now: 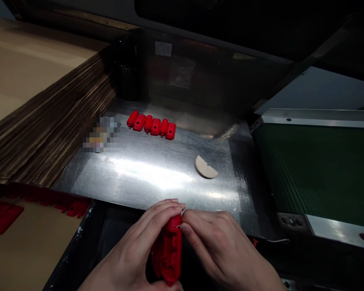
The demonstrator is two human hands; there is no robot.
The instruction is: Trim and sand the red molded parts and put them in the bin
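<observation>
My left hand is wrapped round a red molded plastic part, held upright with its hollow, ribbed side showing. The fingers curl over its top end and the thumb is at its lower end. Close against the part's upper right, my right hand is closed in a pinch. A thin, pale sliver shows at its fingertips, too small to name. Beyond both hands, on the metal table, several red plastic pieces lie in a row. A beige half-round piece with a small notch lies nearer.
A tall stack of cardboard sheets stands at the left, beside a dark container. To the right is a green conveyor belt with metal rails. More red parts lie on cardboard at lower left. A dark panel rises behind.
</observation>
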